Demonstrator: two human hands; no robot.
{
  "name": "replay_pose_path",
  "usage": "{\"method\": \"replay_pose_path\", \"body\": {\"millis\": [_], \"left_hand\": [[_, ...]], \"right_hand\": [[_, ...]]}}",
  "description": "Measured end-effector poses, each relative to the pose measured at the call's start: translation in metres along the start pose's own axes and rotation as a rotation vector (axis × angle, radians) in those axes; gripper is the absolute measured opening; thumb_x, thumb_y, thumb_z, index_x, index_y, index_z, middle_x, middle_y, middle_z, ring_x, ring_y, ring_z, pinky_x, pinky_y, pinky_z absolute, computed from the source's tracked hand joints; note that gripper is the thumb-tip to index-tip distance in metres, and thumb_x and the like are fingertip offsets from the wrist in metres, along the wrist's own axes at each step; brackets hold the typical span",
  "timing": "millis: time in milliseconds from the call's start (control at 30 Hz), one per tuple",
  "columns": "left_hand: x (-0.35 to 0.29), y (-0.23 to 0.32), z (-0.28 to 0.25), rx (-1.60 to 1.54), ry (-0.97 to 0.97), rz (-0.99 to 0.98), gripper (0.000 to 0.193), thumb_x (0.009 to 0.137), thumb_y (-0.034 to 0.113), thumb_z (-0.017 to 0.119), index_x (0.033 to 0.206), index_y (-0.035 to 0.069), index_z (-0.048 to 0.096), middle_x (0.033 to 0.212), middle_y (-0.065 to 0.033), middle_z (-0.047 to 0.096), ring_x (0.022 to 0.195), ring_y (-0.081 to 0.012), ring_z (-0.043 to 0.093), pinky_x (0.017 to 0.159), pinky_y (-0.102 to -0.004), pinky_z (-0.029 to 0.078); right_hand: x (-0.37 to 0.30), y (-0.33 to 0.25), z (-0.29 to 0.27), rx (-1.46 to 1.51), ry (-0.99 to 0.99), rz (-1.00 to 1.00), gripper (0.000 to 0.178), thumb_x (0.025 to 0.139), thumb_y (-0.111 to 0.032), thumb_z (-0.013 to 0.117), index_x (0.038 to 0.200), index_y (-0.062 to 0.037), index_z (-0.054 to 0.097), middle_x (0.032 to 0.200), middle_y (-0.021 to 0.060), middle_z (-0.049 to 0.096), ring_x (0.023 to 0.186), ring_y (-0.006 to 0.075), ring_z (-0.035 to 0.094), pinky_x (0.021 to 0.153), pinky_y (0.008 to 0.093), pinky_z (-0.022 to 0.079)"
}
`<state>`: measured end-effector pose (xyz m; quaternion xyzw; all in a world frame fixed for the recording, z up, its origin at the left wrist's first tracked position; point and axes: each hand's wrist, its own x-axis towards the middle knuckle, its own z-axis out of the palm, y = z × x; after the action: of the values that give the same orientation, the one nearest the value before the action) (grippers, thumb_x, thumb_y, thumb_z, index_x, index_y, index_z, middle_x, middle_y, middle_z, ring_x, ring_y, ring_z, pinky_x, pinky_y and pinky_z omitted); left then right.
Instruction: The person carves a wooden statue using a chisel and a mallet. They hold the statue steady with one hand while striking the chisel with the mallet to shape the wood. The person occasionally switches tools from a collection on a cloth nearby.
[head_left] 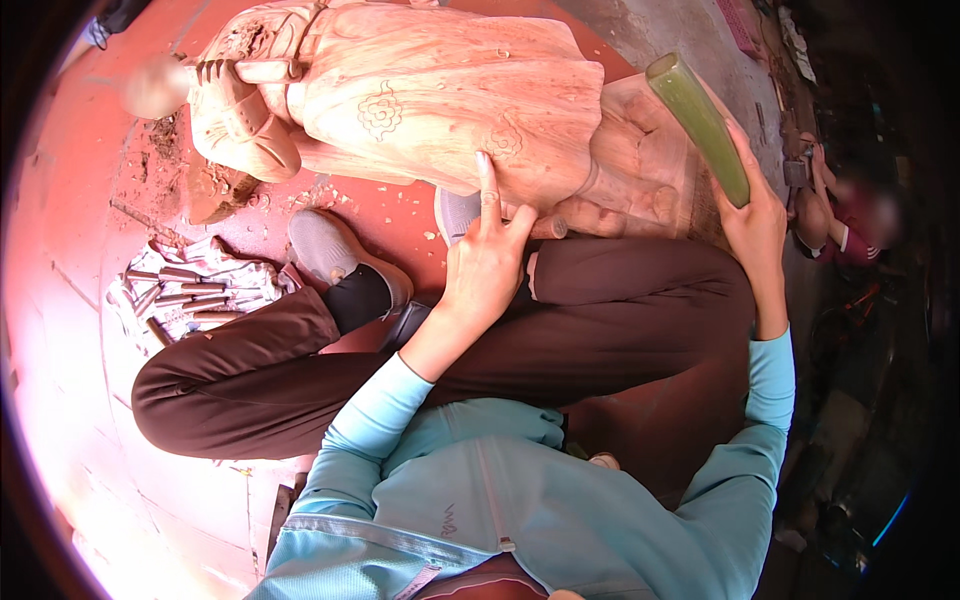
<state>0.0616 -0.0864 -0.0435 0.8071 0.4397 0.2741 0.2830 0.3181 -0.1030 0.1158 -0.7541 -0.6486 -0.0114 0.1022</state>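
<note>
A carved wooden statue (430, 100) lies across the floor in front of me, its robe bearing cloud-like incised patterns. My left hand (480, 265) rests at the robe's lower edge, the index finger stretched onto the wood just below one pattern and the thumb spread apart. Beside that thumb juts a short, round brown wooden piece (548, 228); whether the hand touches it I cannot tell. On the right, beyond the statue's base, my right hand (752, 205) is wrapped around a green tube (700, 125), hollow at its upper end and tilted.
Several dark-handled tools (185, 300) lie on a patterned cloth (130, 290) at the left. Wood shavings litter the red tiled floor (400, 215). My crossed legs (620, 320) lie close to the statue. Another person (850, 220) sits at the far right.
</note>
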Motion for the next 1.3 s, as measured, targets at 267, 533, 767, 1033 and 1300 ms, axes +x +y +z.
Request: {"method": "replay_pose_path", "body": {"millis": [267, 533, 767, 1033, 1300], "left_hand": [[-0.008, 0.009, -0.022, -0.369, -0.086, 0.023, 0.021, 0.084, 0.002, 0.058, 0.104, 0.005, 0.051, 0.101, -0.0182, 0.062, 0.084, -0.0311, 0.064, 0.072, -0.0391, 0.055], [0.076, -0.023, -0.094, -1.257, 0.666, -0.207, 0.031, 0.099, 0.035, 0.04, 0.087, 0.006, 0.043, 0.078, -0.0142, 0.062, 0.06, -0.0227, 0.061, 0.07, -0.037, 0.055], [0.092, -0.055, -0.08, -1.605, 0.775, -0.101, 0.027, 0.092, 0.041, 0.045, 0.088, 0.014, 0.048, 0.056, 0.0014, 0.031, 0.045, -0.0094, 0.028, 0.038, -0.0213, 0.022], [0.082, -0.034, -0.074, -1.551, 0.911, -0.009, 0.029, 0.09, 0.041, 0.043, 0.085, 0.016, 0.056, 0.053, 0.0019, 0.031, 0.041, -0.0088, 0.026, 0.033, -0.0197, 0.021], [0.076, -0.023, -0.067, -1.49, 1.043, 0.002, 0.031, 0.09, 0.043, 0.043, 0.083, 0.016, 0.056, 0.052, 0.0013, 0.03, 0.039, -0.0089, 0.027, 0.031, -0.0204, 0.022]], "right_hand": [[-0.008, 0.028, 0.029, 0.402, -0.07, 0.102, 0.066, 0.076, 0.007, 0.063, 0.136, -0.0114, 0.043, 0.128, 0.0133, 0.055, 0.117, 0.0198, 0.053, 0.094, 0.0295, 0.043], [-0.007, 0.039, 0.032, 0.513, -0.139, 0.041, 0.064, 0.078, 0.004, 0.065, 0.137, -0.0071, 0.042, 0.128, 0.0117, 0.054, 0.117, 0.0183, 0.052, 0.097, 0.0281, 0.039], [-0.004, 0.058, 0.054, 0.645, -0.272, 0.519, 0.054, 0.08, -0.005, 0.068, 0.129, -0.0031, 0.046, 0.086, 0.0035, 0.059, 0.065, 0.0088, 0.053, 0.055, 0.0213, 0.043], [-0.005, 0.061, 0.061, 0.827, -0.165, 0.571, 0.043, 0.08, -0.006, 0.068, 0.119, -0.003, 0.051, 0.077, 0.0017, 0.056, 0.055, 0.0074, 0.048, 0.047, 0.0214, 0.037], [-0.003, 0.057, 0.061, 0.801, -0.173, 0.58, 0.039, 0.08, -0.004, 0.068, 0.116, -0.0015, 0.052, 0.075, 0.0019, 0.056, 0.055, 0.0073, 0.048, 0.047, 0.0215, 0.038]]}}
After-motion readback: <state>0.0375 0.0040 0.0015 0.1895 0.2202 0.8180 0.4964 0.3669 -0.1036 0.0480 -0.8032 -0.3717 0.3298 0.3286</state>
